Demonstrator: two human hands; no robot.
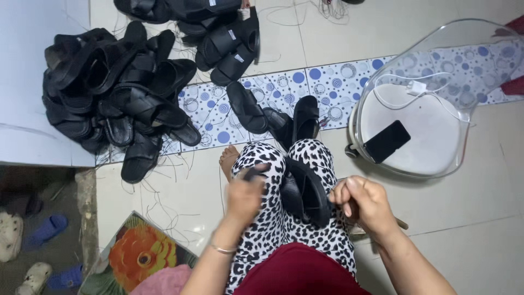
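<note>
While the black sandal (304, 192) sits wedged between our knees, just left of the right hand (367, 203), keep it clamped there. Right hand is fisted on something thin, can't tell what. Left hand (245, 194) is blurred, closed round a small dark tool (252, 173); steady it.

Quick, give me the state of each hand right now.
Left hand: blurred, closed on a small dark tool.
Right hand: closed beside the black sandal on the lap; what it grips cannot be told.
</note>
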